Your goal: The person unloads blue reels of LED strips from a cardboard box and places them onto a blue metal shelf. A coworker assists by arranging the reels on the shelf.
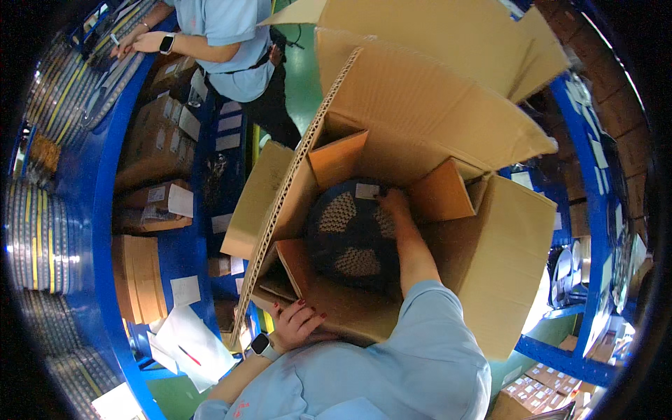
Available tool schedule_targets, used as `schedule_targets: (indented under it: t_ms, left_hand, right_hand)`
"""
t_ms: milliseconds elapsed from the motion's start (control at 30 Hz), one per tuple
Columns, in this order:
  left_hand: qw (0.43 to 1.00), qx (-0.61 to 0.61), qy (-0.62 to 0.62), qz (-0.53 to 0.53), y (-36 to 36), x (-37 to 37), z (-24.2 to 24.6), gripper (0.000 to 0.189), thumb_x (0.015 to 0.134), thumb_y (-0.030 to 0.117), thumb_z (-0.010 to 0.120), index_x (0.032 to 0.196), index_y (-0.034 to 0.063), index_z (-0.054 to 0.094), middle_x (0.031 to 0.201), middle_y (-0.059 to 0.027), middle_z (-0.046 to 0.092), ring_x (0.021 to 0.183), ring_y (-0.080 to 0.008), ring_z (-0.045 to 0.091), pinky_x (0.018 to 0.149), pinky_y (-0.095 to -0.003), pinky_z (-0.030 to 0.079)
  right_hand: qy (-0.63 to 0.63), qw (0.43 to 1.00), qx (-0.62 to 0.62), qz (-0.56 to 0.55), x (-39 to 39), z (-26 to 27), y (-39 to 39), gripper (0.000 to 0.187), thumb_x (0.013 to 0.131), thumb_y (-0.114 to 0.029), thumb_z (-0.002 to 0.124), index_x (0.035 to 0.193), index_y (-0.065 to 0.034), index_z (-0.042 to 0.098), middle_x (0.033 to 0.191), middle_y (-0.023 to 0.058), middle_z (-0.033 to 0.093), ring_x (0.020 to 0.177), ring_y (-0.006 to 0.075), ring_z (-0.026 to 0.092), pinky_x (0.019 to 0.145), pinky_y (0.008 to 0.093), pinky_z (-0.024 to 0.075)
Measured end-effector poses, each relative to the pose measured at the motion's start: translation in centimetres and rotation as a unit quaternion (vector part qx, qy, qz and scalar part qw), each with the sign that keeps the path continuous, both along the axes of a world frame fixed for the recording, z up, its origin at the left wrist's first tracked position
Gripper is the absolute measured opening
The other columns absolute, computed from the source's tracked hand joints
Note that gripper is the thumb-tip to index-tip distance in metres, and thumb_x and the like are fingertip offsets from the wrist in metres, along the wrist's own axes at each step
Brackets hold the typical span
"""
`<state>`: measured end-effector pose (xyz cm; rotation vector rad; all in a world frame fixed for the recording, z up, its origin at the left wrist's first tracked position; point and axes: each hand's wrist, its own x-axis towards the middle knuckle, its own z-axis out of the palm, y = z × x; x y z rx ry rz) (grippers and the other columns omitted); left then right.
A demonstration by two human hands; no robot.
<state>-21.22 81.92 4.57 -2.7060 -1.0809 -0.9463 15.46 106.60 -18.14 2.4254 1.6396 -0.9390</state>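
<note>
Before me stands a large open cardboard box (409,115) with its flaps spread outward. Deep inside lies a dark reel (341,252) with wide cut-outs that show a beaded or coiled winding; a white label (367,191) sits near its far edge. My right hand (391,203) reaches down into the box and touches the reel's far right rim; its fingers are in shadow, so their grip is hard to see. Folded cardboard corner inserts (443,191) line the box. My left hand (299,325) rests on the box's near edge, fingers apart.
At the left, blue shelving (105,173) holds stacked reels (39,236) and cardboard boxes (163,126). Another person (226,47) stands at the upper left with hands over the reels. Papers with a red pen (191,354) lie lower left. More blue racking (593,315) rises on the right.
</note>
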Motion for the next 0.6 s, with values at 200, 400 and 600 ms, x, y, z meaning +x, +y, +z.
schedule_targets:
  t_ms: [200,400,600]
  left_hand:
    - [0.999,-0.022,-0.025,0.018,-0.1,1.0,-0.3,0.030,0.075,0.024,0.064,0.103,0.0308,0.062,0.099,0.0055,0.057,0.103,-0.0173,0.051,0.103,-0.0465,0.017]
    - [0.998,-0.004,-0.062,0.024,0.8,2.1,0.1,0.036,0.075,0.019,0.060,0.110,0.0294,0.062,0.103,0.0033,0.056,0.105,-0.0179,0.050,0.097,-0.0412,0.034]
    - [0.999,0.037,-0.006,-0.013,1.7,1.5,-0.1,0.034,0.065,0.025,0.068,0.098,0.0318,0.064,0.099,0.0046,0.057,0.105,-0.0194,0.050,0.102,-0.0466,0.023]
  right_hand:
    - [-0.023,0.993,0.019,-0.118,-1.5,-0.6,0.3,0.097,0.066,-0.071,0.061,0.128,0.0010,0.044,0.125,0.0208,0.051,0.112,0.0363,0.052,0.092,0.0460,0.0422]
    - [0.048,0.982,0.135,-0.121,-0.1,-3.6,0.8,0.103,0.061,-0.066,0.069,0.132,0.0008,0.038,0.130,0.0213,0.047,0.118,0.0356,0.046,0.097,0.0444,0.0397]
    - [0.264,0.935,0.194,-0.137,2.3,-9.3,2.1,0.100,0.058,-0.053,0.078,0.132,0.0012,0.038,0.136,0.0207,0.040,0.126,0.0319,0.038,0.103,0.0409,0.0338]
